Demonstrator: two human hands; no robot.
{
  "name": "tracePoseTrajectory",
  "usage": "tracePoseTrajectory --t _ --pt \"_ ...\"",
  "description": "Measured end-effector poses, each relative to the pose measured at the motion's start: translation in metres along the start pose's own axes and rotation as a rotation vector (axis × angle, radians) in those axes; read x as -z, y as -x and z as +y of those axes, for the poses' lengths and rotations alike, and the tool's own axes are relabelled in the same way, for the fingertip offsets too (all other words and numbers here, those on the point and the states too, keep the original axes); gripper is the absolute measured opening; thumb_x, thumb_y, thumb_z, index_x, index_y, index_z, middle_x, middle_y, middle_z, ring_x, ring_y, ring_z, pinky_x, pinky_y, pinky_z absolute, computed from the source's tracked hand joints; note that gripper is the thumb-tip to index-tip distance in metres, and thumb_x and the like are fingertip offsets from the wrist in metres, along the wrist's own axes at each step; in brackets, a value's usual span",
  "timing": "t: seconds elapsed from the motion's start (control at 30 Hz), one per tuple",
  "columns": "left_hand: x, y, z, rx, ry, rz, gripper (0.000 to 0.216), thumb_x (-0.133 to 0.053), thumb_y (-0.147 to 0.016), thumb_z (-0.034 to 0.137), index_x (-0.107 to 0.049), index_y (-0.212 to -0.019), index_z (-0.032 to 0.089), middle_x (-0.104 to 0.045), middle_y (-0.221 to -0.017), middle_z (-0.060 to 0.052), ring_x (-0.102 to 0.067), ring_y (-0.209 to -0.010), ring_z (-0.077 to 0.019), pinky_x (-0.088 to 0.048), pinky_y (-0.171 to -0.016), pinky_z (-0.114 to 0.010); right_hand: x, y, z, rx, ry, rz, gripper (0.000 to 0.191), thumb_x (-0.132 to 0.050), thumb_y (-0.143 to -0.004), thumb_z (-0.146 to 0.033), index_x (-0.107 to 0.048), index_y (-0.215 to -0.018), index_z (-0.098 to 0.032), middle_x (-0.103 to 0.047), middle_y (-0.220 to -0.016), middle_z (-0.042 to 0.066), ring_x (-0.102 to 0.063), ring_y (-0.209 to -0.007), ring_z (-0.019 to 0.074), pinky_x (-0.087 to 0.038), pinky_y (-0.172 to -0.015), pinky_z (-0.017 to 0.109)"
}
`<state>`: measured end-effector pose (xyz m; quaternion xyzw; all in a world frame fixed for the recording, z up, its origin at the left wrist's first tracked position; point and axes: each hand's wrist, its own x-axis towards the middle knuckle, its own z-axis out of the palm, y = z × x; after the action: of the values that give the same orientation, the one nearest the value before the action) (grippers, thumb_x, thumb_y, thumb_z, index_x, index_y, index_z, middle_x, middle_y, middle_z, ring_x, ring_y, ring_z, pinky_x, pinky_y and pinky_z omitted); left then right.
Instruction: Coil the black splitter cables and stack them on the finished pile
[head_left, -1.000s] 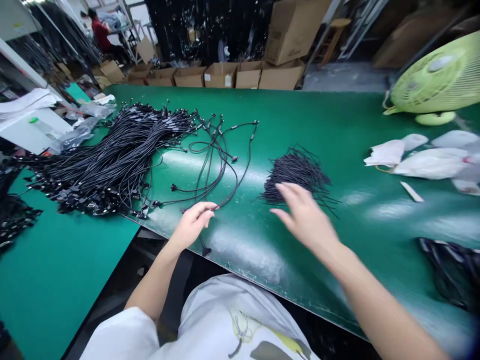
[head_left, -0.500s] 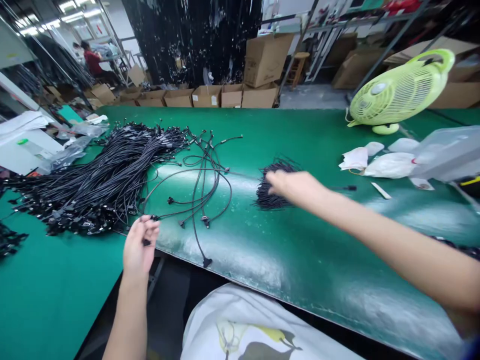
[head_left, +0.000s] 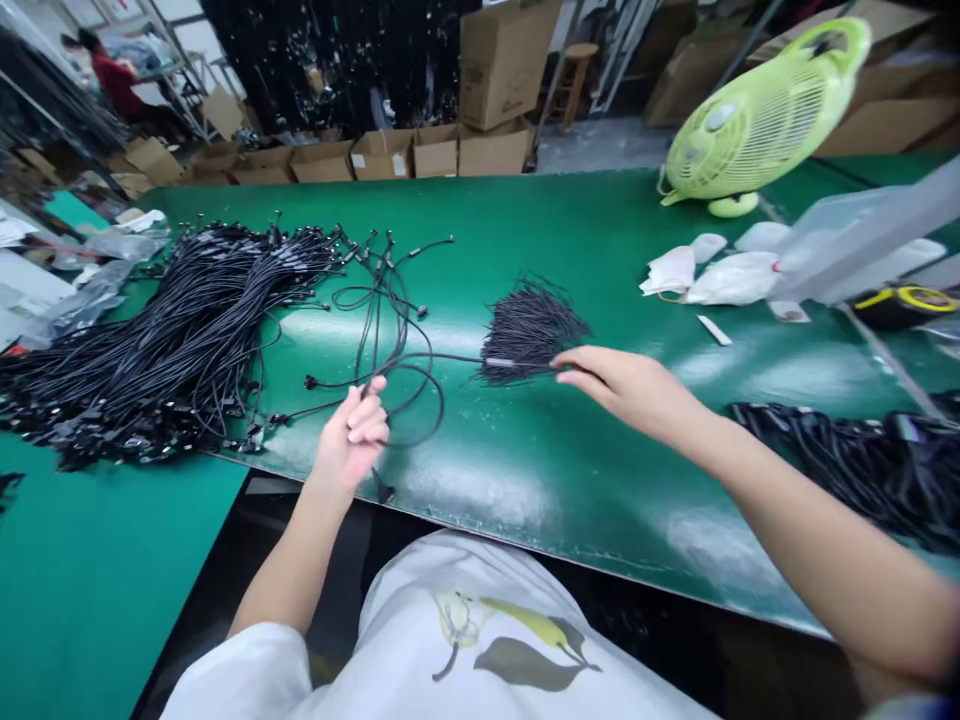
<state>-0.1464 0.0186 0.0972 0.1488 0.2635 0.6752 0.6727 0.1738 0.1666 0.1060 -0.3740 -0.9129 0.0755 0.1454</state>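
My left hand is above the table's near edge, its fingers curled around a thin black cable. The cable stretches right, past a grey sleeve, to my right hand, whose thumb and fingers pinch its far end; the tip is hidden. Just behind that stretch, and partly under it, lies a fanned bundle of short, thin black strands, perhaps twist ties. Several loose black cables with plugs lie looped around and beyond my left hand.
A large heap of black cables covers the table's left side. More cables lie at right. A green fan, white packets and a tape measure are also on the right. Cardboard boxes line the far edge.
My left hand has moved right and up, in among the loose cables. My right hand has come off the strand bundle to its right side. The camera view has tilted down.
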Motion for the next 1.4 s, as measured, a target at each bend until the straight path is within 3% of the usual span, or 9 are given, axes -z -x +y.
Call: tracePoseTrajectory --t 0.1,0.2,0.37,0.57,0.77,0.83,1.03,1.27,1.4 --pt "-0.001 -0.006 0.004 -0.137 -0.026 0.071 0.023 -0.05 -0.094 0.018 -0.063 -0.11 0.008 -0.045 -0.058 0.006 -0.043 -0.047 -0.0017 -0.045 -0.053 -0.011 -0.019 0.025 -0.024 0.125 0.081 -0.012 0.031 -0.036 -0.096 -0.031 -0.064 -0.094 -0.019 -0.069 -0.088 0.008 -0.064 -0.078 0.0212 -0.044 -0.065 0.031" --pt "-0.011 -0.011 -0.022 -0.177 -0.436 0.056 0.025 -0.062 -0.088 0.031 -0.067 -0.103 0.012 -0.064 -0.076 -0.003 -0.062 -0.069 -0.0108 -0.053 -0.071 -0.023 -0.022 0.036 -0.071 0.357 0.058 -0.197 0.029 -0.041 -0.095 -0.027 -0.061 -0.076 -0.019 -0.064 -0.069 0.004 -0.059 -0.059 0.017 -0.038 -0.055 0.028" --pt "-0.025 -0.002 -0.068 -0.063 -1.07 -0.311 0.035 -0.056 -0.089 0.048 -0.069 -0.094 0.017 -0.069 -0.091 -0.008 -0.063 -0.093 -0.0222 -0.047 -0.09 -0.036 -0.007 0.009 -0.104 0.345 -0.298 -0.179 0.031 -0.039 -0.098 -0.03 -0.06 -0.077 -0.019 -0.064 -0.072 0.003 -0.059 -0.063 0.0136 -0.04 -0.061 0.024" --pt "-0.03 -0.006 -0.074 -0.071 -0.499 -0.133 0.032 -0.06 -0.087 0.048 -0.059 -0.082 0.016 -0.034 -0.054 0.007 -0.037 -0.049 -0.0085 -0.04 -0.058 -0.025 -0.039 -0.005 -0.094 -0.12 -0.732 0.25 0.041 -0.06 -0.084 -0.045 -0.053 -0.115 -0.019 -0.062 -0.103 0.008 -0.059 -0.09 0.0195 -0.048 -0.079 0.032" --pt "-0.034 -0.015 -0.098 0.078 -0.326 0.017 0.039 -0.053 -0.09 0.052 -0.06 -0.08 0.015 -0.052 -0.068 -0.001 -0.058 -0.073 -0.0152 -0.044 -0.07 -0.027 -0.083 0.001 -0.112 -0.467 -1.363 0.363 0.029 -0.043 -0.094 -0.047 -0.049 -0.083 -0.021 -0.046 -0.069 -0.005 -0.036 -0.049 0.0075 -0.031 -0.047 0.021" --pt "-0.034 -0.014 -0.102 0.134 -0.253 -0.002 0.042 -0.05 -0.091 0.053 -0.057 -0.074 0.015 -0.054 -0.071 -0.002 -0.06 -0.081 -0.0167 -0.046 -0.076 -0.028 -0.083 0.0 -0.113 -0.503 -1.489 0.43 0.028 -0.049 -0.091 -0.048 -0.048 -0.083 -0.021 -0.047 -0.074 -0.004 -0.032 -0.05 0.0064 -0.028 -0.045 0.02" --pt "-0.037 -0.023 -0.086 -0.068 0.067 0.086 0.039 -0.038 -0.099 0.041 -0.048 -0.069 0.018 -0.036 -0.062 0.004 -0.046 -0.06 -0.0102 -0.048 -0.076 -0.028 -0.077 0.0 -0.121 -0.503 -1.853 0.173 0.026 -0.062 -0.083 -0.042 -0.05 -0.078 -0.019 -0.05 -0.082 0.0 -0.052 -0.077 0.0113 -0.047 -0.074 0.025" --pt "-0.043 -0.023 -0.115 0.038 0.03 0.168 0.042 -0.03 -0.102 0.034 -0.058 -0.077 0.015 -0.057 -0.075 -0.002 -0.06 -0.085 -0.0138 -0.046 -0.088 -0.03 -0.08 -0.018 -0.132 -0.674 -1.888 0.687 0.034 -0.059 -0.086 -0.051 -0.045 -0.076 -0.021 -0.024 -0.061 -0.008 -0.026 -0.05 0.0085 -0.038 -0.052 0.021" --pt "-0.04 -0.021 -0.107 -0.001 -0.017 0.146 0.04 -0.041 -0.098 0.043 -0.054 -0.071 0.016 -0.046 -0.058 0.003 -0.055 -0.066 -0.0119 -0.047 -0.08 -0.028 -0.079 -0.014 -0.128 -0.557 -1.761 0.582 0.032 -0.063 -0.084 -0.049 -0.052 -0.079 -0.019 -0.041 -0.067 -0.005 -0.04 -0.058 0.0077 -0.04 -0.057 0.021"
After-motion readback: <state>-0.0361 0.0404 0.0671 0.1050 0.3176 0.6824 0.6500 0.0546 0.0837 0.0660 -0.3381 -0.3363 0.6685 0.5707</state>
